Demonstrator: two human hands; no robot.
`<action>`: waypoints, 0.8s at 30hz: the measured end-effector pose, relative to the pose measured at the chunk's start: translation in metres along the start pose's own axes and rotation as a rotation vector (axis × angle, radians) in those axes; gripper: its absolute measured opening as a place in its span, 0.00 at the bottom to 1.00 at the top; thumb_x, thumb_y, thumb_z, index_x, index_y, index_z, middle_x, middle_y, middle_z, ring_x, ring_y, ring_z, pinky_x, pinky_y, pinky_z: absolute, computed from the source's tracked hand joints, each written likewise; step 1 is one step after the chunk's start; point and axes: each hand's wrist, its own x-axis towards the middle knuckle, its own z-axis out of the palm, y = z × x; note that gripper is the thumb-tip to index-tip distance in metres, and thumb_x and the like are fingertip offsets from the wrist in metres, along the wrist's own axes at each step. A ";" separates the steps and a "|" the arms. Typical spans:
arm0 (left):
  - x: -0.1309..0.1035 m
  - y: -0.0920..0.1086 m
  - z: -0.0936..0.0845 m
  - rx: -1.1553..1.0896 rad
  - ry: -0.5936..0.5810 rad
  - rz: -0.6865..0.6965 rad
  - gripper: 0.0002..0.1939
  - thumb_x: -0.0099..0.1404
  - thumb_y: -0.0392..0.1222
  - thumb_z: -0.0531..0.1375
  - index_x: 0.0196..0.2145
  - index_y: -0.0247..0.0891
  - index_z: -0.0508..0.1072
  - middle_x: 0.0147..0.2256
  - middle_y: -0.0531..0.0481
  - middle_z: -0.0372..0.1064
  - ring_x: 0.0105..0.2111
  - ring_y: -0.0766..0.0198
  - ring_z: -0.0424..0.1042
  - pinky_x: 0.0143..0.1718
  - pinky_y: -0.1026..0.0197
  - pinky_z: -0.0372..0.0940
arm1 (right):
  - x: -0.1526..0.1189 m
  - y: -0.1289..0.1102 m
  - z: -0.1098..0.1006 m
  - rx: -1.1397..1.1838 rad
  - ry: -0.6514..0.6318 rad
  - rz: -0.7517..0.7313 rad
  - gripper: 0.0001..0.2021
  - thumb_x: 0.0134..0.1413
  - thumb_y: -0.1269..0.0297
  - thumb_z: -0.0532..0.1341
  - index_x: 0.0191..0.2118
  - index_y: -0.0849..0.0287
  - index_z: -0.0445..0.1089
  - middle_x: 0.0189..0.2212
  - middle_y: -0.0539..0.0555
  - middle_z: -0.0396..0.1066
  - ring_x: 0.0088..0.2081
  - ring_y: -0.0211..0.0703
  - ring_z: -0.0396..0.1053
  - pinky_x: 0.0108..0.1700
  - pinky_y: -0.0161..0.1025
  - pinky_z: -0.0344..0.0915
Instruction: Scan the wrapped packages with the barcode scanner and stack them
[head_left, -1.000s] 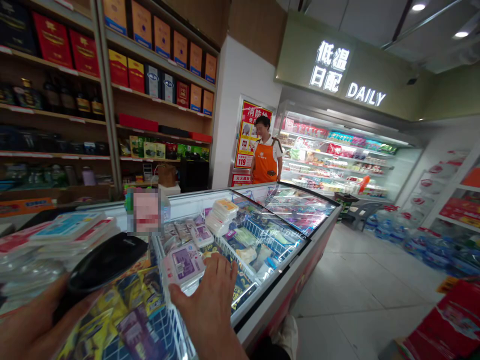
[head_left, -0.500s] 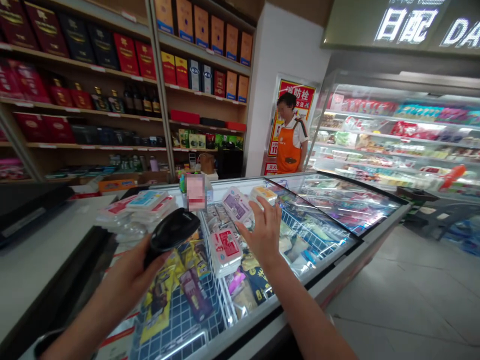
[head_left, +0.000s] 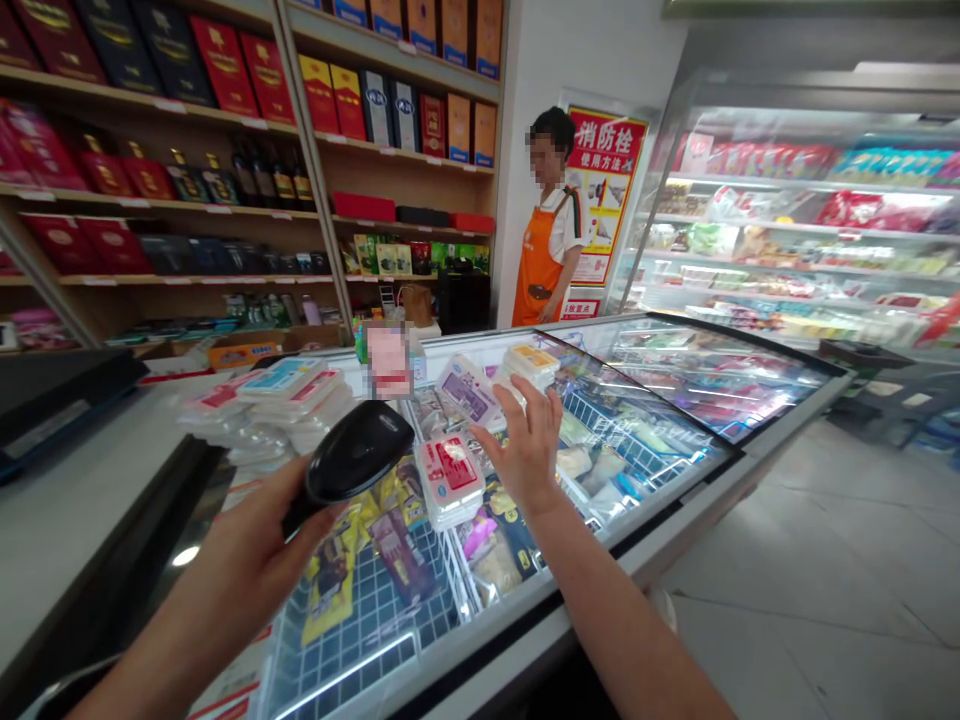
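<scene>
Over the left part of the chest freezer [head_left: 772,450], my left hand [head_left: 274,525] has its fingers wrapped around a black scanner [head_left: 360,455], above the yellow packets [head_left: 330,590] in a wire basket [head_left: 375,630]. To the right of it hovers my right hand [head_left: 529,460], fingers spread wide, with nothing held that I can see. It is nearest to a purple-labelled box [head_left: 466,390], which lies tilted toward the far side; whether my thumb touches it, I cannot tell. A red-labelled box [head_left: 452,468] tops a small stack nearer to me, and an orange-labelled box [head_left: 531,358] sits just past my fingertips. More boxes [head_left: 281,385] are piled at the left, near the desk [head_left: 127,440]. I judge the step in hand to be handling boxes with one hand free. A grip on the purple-labelled one would call for narrowing thumb and fingers across its edges, with the scanner well apart.
</scene>
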 end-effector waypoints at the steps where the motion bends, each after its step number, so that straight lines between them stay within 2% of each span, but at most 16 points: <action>1: 0.000 0.002 0.001 -0.008 -0.002 -0.007 0.28 0.58 0.62 0.55 0.48 0.39 0.70 0.35 0.46 0.75 0.35 0.50 0.74 0.38 0.53 0.69 | 0.000 0.000 0.000 -0.002 0.003 0.000 0.22 0.63 0.51 0.59 0.57 0.57 0.65 0.57 0.63 0.67 0.61 0.51 0.63 0.68 0.56 0.49; 4: 0.000 0.004 0.002 -0.019 -0.017 -0.020 0.31 0.57 0.64 0.55 0.49 0.39 0.70 0.35 0.45 0.76 0.35 0.49 0.74 0.38 0.52 0.70 | 0.000 0.000 0.000 -0.006 -0.010 0.023 0.22 0.63 0.50 0.59 0.57 0.57 0.65 0.57 0.63 0.67 0.61 0.51 0.63 0.68 0.56 0.48; 11: -0.004 0.005 0.000 -0.033 -0.065 0.029 0.29 0.60 0.62 0.55 0.49 0.38 0.70 0.34 0.45 0.76 0.34 0.51 0.74 0.37 0.53 0.70 | 0.001 -0.001 0.000 -0.005 -0.022 0.048 0.23 0.63 0.48 0.59 0.57 0.55 0.66 0.58 0.62 0.66 0.62 0.50 0.62 0.69 0.56 0.46; 20: -0.004 0.011 0.002 -0.029 -0.021 0.114 0.25 0.62 0.61 0.54 0.45 0.39 0.71 0.35 0.45 0.75 0.36 0.52 0.73 0.39 0.52 0.69 | 0.002 -0.008 0.004 0.014 0.076 -0.030 0.22 0.62 0.50 0.61 0.56 0.57 0.66 0.57 0.63 0.66 0.61 0.51 0.63 0.69 0.57 0.46; 24: -0.006 0.012 0.003 -0.016 -0.006 0.128 0.22 0.61 0.61 0.55 0.40 0.39 0.71 0.30 0.47 0.73 0.35 0.52 0.73 0.39 0.52 0.69 | 0.001 -0.009 0.004 0.023 0.058 -0.038 0.22 0.62 0.51 0.60 0.57 0.56 0.66 0.57 0.62 0.66 0.61 0.50 0.63 0.69 0.57 0.45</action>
